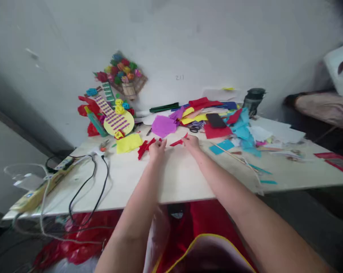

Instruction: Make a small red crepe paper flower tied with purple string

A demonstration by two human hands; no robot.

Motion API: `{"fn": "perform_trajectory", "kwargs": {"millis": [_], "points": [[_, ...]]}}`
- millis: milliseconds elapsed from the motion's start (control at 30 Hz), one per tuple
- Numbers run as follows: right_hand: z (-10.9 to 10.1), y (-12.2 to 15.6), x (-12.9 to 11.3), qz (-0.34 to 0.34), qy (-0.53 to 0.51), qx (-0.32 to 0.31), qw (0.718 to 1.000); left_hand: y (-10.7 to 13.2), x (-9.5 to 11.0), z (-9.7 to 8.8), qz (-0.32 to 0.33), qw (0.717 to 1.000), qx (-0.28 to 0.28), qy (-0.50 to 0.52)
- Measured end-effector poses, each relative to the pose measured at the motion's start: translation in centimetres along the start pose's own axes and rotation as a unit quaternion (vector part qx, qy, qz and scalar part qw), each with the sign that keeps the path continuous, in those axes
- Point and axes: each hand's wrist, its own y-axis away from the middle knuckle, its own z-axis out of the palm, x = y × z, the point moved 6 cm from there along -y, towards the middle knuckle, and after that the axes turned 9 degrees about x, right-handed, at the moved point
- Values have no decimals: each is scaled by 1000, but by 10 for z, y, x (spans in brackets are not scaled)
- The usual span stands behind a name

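Note:
My right hand [191, 142] pinches a narrow red paper strip [176, 143], which points left from the fingertips just above the table. A short way to the left, my left hand [157, 149] has its fingers curled together at the folded red paper pieces [143, 148]; red paper shows at its fingertips, partly hidden by the hand. Left of these lies a yellow paper sheet [129, 143]. Beyond both hands rests a purple paper sheet [163, 126]. Black-handled scissors [194, 129] lie behind my right hand.
Colourful papers, a dark phone [216, 120] and a dark bottle [253, 101] crowd the back right. A thin stick [228, 152] lies right of my forearm. At left are a guitar-shaped craft [118, 122], a glue gun [103, 146] with black cable, and a power strip [40, 191].

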Motion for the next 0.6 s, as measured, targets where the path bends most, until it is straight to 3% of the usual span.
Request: {"fn": "perform_trajectory", "kwargs": {"millis": [167,300,433,600], "points": [[5,10,-5,19,11,-54,998,4,6,7,34,997,-15,61],[3,14,-14,13,16,-76,997,12,16,13,66,990,-83,88],[4,15,-16,12,4,-88,996,18,18,20,51,982,-152,96],[10,15,-15,7,-35,-103,994,15,8,27,27,976,-171,134]]}}
